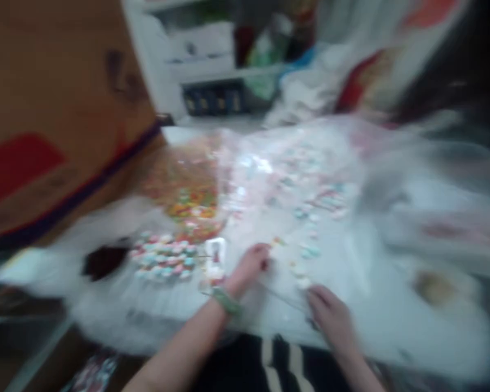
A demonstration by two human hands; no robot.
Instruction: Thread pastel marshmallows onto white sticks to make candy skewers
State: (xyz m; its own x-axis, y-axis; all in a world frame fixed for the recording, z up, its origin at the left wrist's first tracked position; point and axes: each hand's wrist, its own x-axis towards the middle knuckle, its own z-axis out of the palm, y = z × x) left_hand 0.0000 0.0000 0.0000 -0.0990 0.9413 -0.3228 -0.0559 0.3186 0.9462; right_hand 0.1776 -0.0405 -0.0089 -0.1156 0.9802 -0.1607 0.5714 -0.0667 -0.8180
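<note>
The whole view is smeared by motion. My left hand point(253, 263), with a green band point(227, 301) at its wrist, is closed in a pinch over the white table. Small yellow-orange pieces point(277, 241) lie by its fingertips. Lower right, my right hand point(330, 308) is also closed, its fingertips beside a small white piece point(303, 282). What either hand holds is too blurred to make out. A thin dark line point(283, 298), perhaps a cord, runs between the hands. Pale green pieces point(309, 250) lie beyond them.
Pastel pieces point(163, 258) sit in a cluster on the left, beside a small white tray point(215, 253). Behind are clear bags of orange-yellow pieces point(191, 204) and pastel pieces point(306, 163). A large cardboard box point(65, 98) and white shelves point(212, 73) border the table point(375, 326).
</note>
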